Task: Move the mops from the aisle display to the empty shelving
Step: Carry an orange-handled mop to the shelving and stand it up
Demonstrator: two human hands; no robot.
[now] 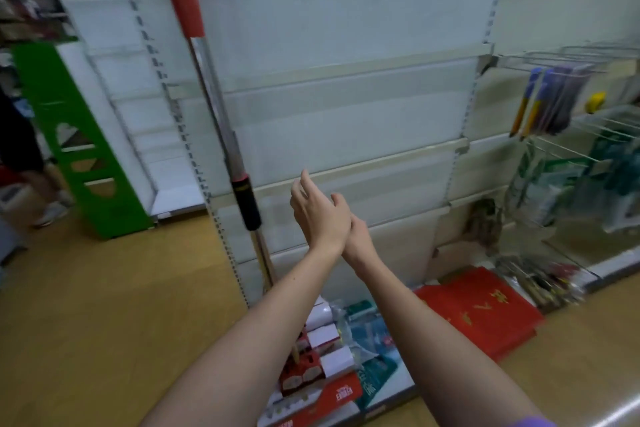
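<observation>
Mop (221, 107), slim metal pole, red grip, leans against shelving (346, 114).

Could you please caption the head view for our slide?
Both hands meet, empty, before a mop leaning on bare shelving.

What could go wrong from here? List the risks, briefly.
1. The mop leans tilted against the empty shelving with neither the left hand nor the right hand on it, so it may slide sideways and fall.
2. The packaged goods crowd the bottom shelf by the mop's foot; a falling handle could knock them off.
</observation>
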